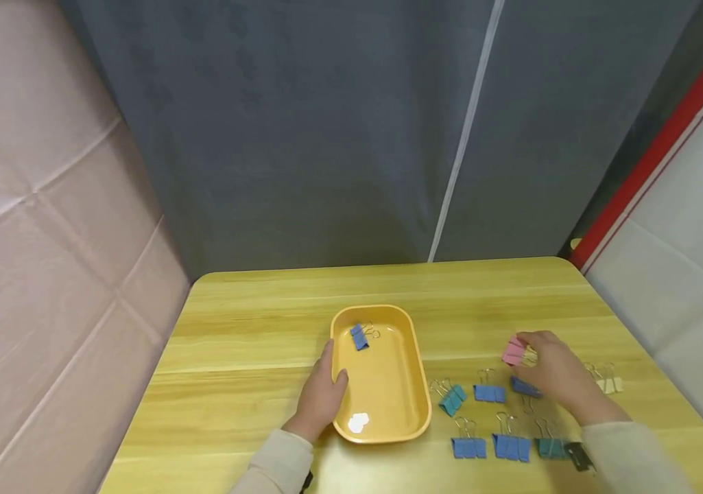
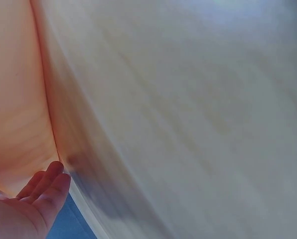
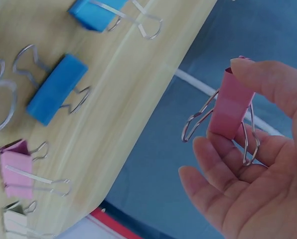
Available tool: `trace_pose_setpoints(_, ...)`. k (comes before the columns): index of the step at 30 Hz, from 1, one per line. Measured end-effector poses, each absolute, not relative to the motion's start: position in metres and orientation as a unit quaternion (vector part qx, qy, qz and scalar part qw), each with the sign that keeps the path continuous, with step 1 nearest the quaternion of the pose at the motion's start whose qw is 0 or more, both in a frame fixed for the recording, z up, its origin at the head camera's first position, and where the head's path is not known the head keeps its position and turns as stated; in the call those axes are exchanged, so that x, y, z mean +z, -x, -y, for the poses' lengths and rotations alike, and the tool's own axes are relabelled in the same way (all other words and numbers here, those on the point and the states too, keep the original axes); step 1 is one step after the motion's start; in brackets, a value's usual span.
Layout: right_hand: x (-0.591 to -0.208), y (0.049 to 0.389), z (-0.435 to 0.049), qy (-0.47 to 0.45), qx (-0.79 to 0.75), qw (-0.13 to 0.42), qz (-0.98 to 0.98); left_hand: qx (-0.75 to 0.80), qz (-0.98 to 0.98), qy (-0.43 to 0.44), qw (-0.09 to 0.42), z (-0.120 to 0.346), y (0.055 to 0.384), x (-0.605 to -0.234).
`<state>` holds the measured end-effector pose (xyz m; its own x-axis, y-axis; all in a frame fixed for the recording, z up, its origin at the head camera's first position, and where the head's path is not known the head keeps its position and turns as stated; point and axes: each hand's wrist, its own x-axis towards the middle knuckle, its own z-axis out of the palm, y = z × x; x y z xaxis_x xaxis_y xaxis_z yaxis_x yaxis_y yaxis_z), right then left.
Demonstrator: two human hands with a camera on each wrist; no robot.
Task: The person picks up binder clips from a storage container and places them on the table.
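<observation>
My left hand (image 1: 318, 398) grips the left rim of a yellow tray (image 1: 420, 357), thumb over the edge and fingers along the outer wall. In the left wrist view its fingertips touch that wall (image 2: 19, 89). A blue binder clip (image 1: 359, 337) lies inside the tray, near its far end. To the right, my right hand (image 1: 557, 374) pinches a pink binder clip (image 3: 231, 104) between thumb and fingers, lifted off the table. Beneath and beside this hand lie a dark blue clip (image 1: 525, 387) and a pale yellow clip (image 1: 610, 385).
Several other binder clips lie right of the tray, among them a teal one (image 1: 453, 400), blue ones (image 1: 490, 394) and a dark green one (image 1: 551, 449). Another pink clip (image 3: 18, 172) shows in the right wrist view. The wooden table (image 1: 234, 343) ends at a grey curtain (image 1: 302, 171).
</observation>
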<state>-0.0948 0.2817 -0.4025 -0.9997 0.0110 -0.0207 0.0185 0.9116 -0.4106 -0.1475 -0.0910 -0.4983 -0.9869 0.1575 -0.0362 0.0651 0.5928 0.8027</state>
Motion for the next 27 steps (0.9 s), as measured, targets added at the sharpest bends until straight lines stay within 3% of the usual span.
trace_pose_setpoints(18,-0.414,0.079,-0.322,-0.046,-0.194,0.021,-0.980,0.450,-0.889,-0.063,0.051,0.092,0.148,-0.499)
trace_pose_setpoints(27,-0.419,0.072,-0.335,-0.074,-0.204,0.052,-0.975,0.446,-0.891,-0.063,0.049,0.091,0.148,-0.498)
